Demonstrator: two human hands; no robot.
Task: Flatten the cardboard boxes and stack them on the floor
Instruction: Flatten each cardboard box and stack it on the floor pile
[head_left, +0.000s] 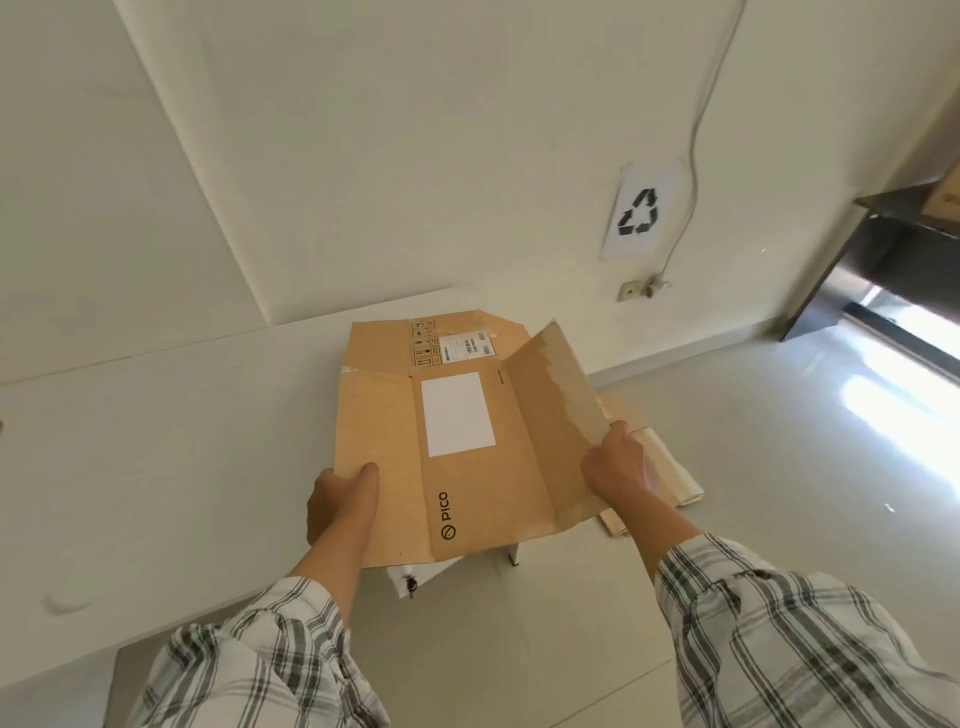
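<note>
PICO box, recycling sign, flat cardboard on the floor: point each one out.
PICO box (457, 415): head view, on its white label.
recycling sign (640, 212): head view, on the black arrows symbol.
flat cardboard (670, 475): head view, on the pale sheet right of the right hand (618, 462).

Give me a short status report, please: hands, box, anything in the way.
Left hand and right hand both grip the flattened cardboard box. Box held over the white table. Stack of flat cardboard on floor at right. Nothing in the way.

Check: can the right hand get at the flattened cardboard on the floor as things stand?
Probably not yet: the right hand is gripping the PICO box flap. The floor cardboard lies just below it, nothing else between.
</note>
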